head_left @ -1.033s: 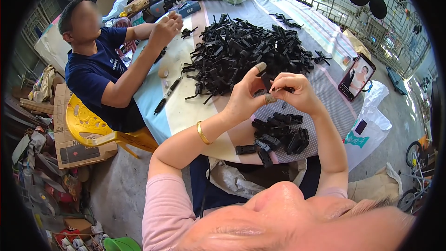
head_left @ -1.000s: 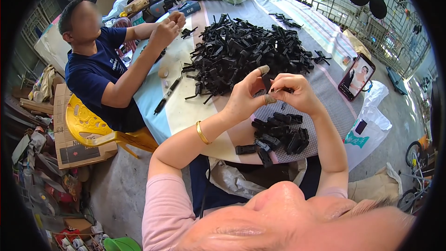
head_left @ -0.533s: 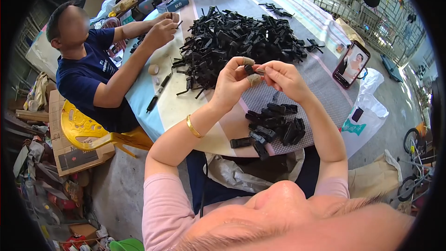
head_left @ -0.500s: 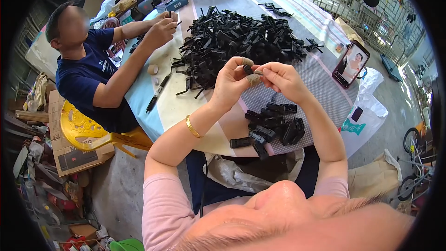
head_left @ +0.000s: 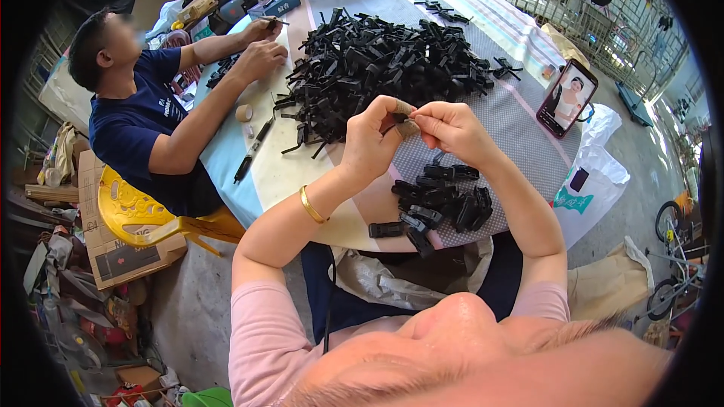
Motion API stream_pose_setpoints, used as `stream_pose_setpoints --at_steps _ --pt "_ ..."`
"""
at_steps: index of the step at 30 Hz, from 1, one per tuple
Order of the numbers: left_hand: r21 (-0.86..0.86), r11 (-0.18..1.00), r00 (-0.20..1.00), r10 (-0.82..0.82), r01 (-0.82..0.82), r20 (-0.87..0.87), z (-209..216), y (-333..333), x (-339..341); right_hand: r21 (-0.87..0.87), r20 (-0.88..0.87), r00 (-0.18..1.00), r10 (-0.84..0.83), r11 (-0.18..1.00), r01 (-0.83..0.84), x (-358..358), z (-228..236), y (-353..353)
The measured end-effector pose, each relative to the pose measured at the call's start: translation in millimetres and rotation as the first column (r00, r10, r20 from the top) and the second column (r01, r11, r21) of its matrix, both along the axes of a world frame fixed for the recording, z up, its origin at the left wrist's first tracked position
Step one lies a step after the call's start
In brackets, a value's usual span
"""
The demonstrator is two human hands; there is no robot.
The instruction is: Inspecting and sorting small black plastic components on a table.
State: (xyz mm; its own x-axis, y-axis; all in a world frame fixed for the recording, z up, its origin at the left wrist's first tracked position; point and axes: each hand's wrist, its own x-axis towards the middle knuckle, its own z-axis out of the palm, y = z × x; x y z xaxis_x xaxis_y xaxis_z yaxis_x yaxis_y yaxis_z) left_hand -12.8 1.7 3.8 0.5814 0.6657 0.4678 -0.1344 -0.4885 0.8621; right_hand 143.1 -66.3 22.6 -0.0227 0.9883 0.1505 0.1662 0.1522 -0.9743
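My left hand (head_left: 371, 143), with tan wraps on its thumb and a finger, pinches a small black part (head_left: 397, 122), mostly hidden by the fingers. My right hand (head_left: 455, 133) meets it there, thumb and fingertips pressed together; what they grip is hidden. Both hands are raised over the table's near half. Just beyond them spreads a big heap of black plastic parts (head_left: 377, 60), many with thin prongs. Closer to me, below my right hand, lies a smaller pile of black block-like pieces (head_left: 441, 197).
A round table with a patterned cloth (head_left: 302, 215) fills the middle. Across its left side a co-worker (head_left: 143, 105) handles black parts. A marker (head_left: 254, 151) and a tape roll (head_left: 243, 112) lie there. A phone (head_left: 567, 98) stands at right, above a white bag (head_left: 596, 181).
My two hands have come closer together, and the black part is more covered by my fingers. The co-worker's hands have moved apart, and their head has shifted left.
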Motion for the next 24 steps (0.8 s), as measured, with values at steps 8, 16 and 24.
stream_pose_setpoints --at_steps 8,16,24 --pt "0.105 0.986 0.988 0.139 -0.133 -0.060 1.4 -4.8 11.4 0.324 0.164 0.951 -0.261 0.925 0.198 4.9 -0.9 3.6" --pt "0.512 0.851 0.974 0.199 -0.117 -0.109 1.5 -5.5 5.1 0.463 0.419 0.851 -0.315 0.881 0.098 2.7 3.7 -0.5" --pt "-0.454 0.676 0.808 -0.545 0.581 0.223 9.4 13.9 -6.7 0.147 -0.034 0.998 0.059 0.988 -0.053 29.1 12.8 -2.0"
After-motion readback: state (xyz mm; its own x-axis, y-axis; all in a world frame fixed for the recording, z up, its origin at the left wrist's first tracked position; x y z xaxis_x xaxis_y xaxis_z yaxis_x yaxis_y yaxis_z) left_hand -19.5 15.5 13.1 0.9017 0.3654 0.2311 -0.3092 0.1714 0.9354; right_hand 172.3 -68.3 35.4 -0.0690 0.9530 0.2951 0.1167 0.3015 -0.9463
